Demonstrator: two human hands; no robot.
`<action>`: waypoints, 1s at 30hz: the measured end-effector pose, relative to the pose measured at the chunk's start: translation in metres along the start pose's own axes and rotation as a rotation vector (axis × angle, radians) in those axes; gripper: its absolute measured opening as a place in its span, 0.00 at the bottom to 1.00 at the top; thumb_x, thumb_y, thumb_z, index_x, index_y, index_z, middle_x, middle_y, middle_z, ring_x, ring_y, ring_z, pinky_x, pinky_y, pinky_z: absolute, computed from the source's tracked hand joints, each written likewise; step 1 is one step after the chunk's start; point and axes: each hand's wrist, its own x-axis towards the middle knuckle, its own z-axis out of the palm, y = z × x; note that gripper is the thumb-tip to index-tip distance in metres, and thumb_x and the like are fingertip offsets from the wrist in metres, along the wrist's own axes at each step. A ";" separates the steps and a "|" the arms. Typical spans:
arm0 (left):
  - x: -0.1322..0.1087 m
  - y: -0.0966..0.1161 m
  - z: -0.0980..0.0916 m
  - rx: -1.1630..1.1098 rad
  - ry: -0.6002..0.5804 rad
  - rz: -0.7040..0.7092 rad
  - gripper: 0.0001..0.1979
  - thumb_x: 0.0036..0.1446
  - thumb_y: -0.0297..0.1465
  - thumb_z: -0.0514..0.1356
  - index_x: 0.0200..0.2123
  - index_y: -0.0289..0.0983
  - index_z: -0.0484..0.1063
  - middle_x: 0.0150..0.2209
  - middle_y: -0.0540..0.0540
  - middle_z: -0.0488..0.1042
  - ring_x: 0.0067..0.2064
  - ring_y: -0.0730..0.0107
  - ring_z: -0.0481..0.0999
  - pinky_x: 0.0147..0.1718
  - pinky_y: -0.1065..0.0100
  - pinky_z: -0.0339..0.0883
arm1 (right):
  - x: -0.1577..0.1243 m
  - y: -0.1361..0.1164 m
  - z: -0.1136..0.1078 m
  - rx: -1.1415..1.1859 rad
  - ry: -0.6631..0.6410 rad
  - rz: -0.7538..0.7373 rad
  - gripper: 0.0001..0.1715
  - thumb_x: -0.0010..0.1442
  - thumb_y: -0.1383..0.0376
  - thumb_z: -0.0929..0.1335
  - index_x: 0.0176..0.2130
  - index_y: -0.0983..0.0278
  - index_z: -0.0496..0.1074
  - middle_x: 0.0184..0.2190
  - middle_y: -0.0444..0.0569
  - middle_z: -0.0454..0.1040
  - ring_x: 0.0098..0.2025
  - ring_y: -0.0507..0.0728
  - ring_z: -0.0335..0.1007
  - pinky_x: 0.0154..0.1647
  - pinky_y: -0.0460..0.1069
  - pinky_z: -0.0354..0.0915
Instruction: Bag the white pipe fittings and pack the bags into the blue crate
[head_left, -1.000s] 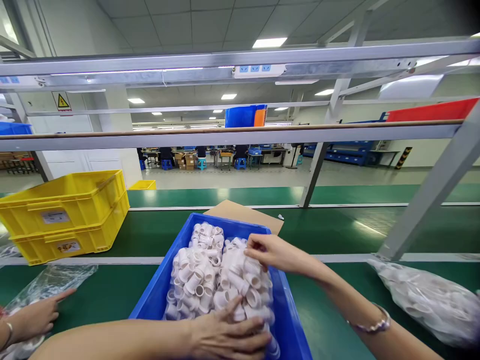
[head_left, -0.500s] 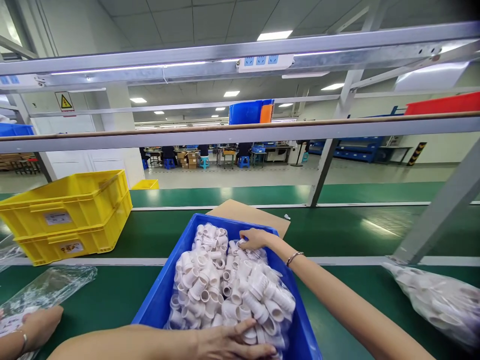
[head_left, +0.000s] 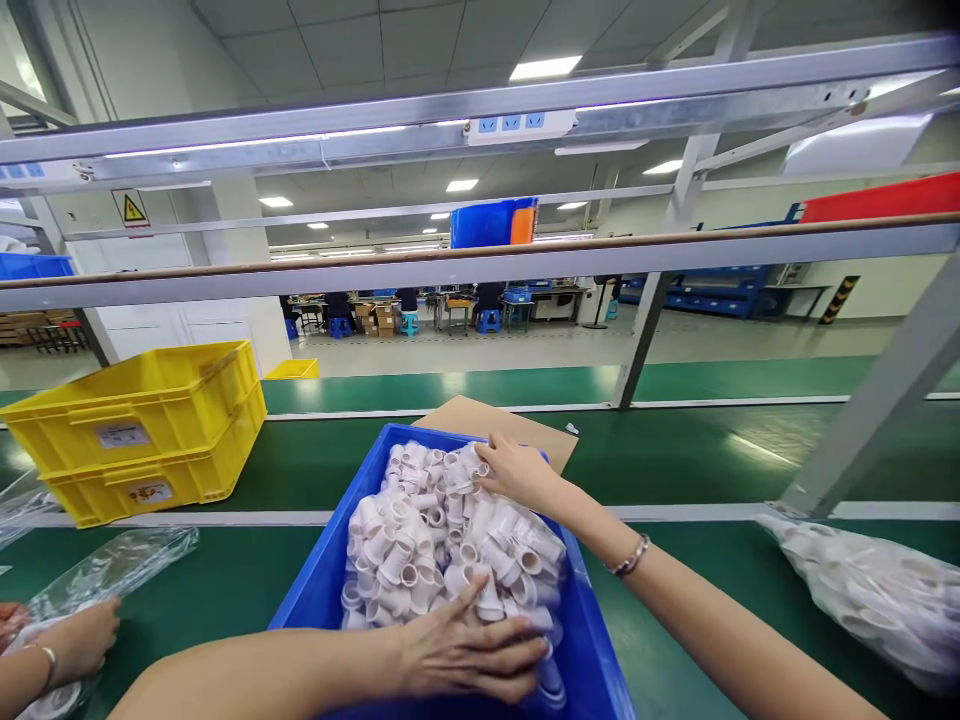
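A blue bin point(head_left: 592, 640) stands on the green work surface and holds clear plastic bags point(head_left: 405, 530) full of white pipe fittings. My left hand point(head_left: 472, 640) lies with spread fingers on the near part of the right bag. At the bin's far right, my right hand point(head_left: 517, 470), with a bracelet at the wrist, has its fingers bent round the far end of that bag.
Two stacked yellow crates point(head_left: 150, 430) stand at the left. Another person's hands point(head_left: 79, 640) handle a clear bag at lower left. Another bag of fittings point(head_left: 870, 590) lies at right, near a metal post point(head_left: 877, 400). Cardboard point(head_left: 502, 425) lies behind the bin.
The right bag has shifted left and its far end sits higher. My right hand has moved slightly towards the bin's middle with it; my left hand has moved slightly up. The other person's hands have shifted.
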 end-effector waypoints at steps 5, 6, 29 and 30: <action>0.007 0.003 0.011 -0.030 -0.070 -0.064 0.23 0.70 0.29 0.51 0.65 0.46 0.66 0.74 0.45 0.55 0.76 0.50 0.47 0.61 0.35 0.65 | -0.017 0.020 0.002 0.211 0.007 0.023 0.30 0.71 0.47 0.60 0.60 0.66 0.63 0.54 0.62 0.74 0.53 0.69 0.72 0.50 0.58 0.66; 0.008 0.003 0.011 -0.027 -0.076 -0.071 0.23 0.70 0.29 0.51 0.65 0.46 0.66 0.74 0.44 0.55 0.76 0.50 0.47 0.61 0.35 0.66 | -0.023 0.026 0.003 0.259 -0.014 0.030 0.33 0.71 0.45 0.58 0.60 0.66 0.62 0.53 0.62 0.75 0.52 0.68 0.73 0.49 0.58 0.66; 0.011 -0.018 0.001 -0.049 -0.187 -0.017 0.28 0.69 0.31 0.50 0.71 0.40 0.59 0.76 0.49 0.51 0.77 0.59 0.39 0.73 0.50 0.45 | -0.060 -0.032 0.008 0.116 0.114 -0.101 0.24 0.70 0.55 0.65 0.58 0.66 0.70 0.53 0.63 0.73 0.52 0.71 0.74 0.52 0.61 0.71; 0.009 -0.020 0.005 -0.049 -0.178 -0.009 0.27 0.70 0.34 0.50 0.70 0.40 0.60 0.76 0.48 0.50 0.78 0.58 0.38 0.73 0.47 0.41 | -0.055 -0.035 0.008 0.104 0.126 -0.123 0.23 0.70 0.54 0.66 0.57 0.66 0.70 0.53 0.62 0.74 0.52 0.69 0.74 0.53 0.61 0.71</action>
